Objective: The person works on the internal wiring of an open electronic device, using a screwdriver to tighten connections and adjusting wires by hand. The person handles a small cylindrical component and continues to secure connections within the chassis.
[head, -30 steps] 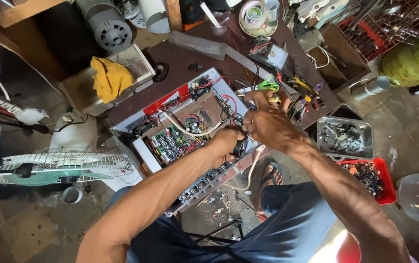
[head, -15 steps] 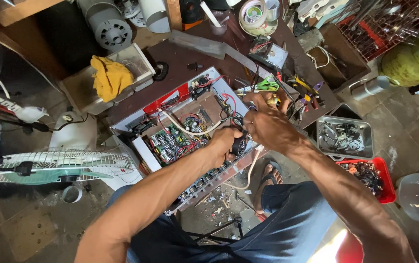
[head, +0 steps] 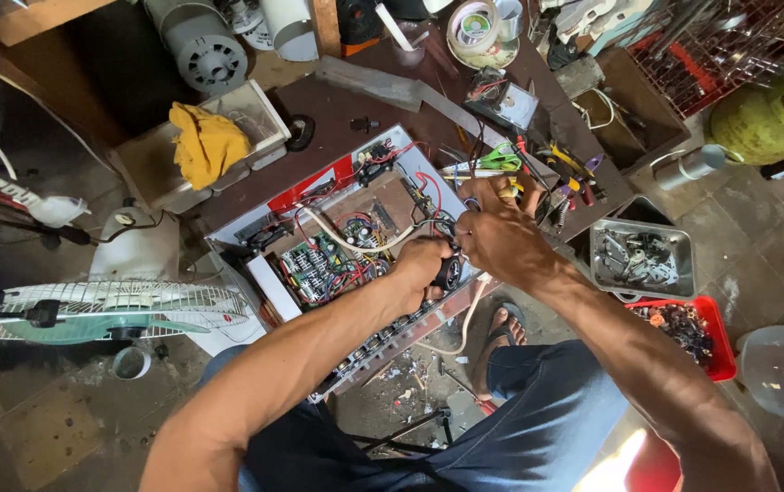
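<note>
Holding steady versus a second ago: left hand still clamped on the small black part over the open chassis's front edge, right hand still pinching its wires, so rework continues.

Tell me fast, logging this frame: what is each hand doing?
Left hand: closed on a small black part.
Right hand: closed around wires by it.

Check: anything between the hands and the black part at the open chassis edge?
Nothing visible. Left hand and right hand are both already on the black part; only loose wires run close behind it.
</note>
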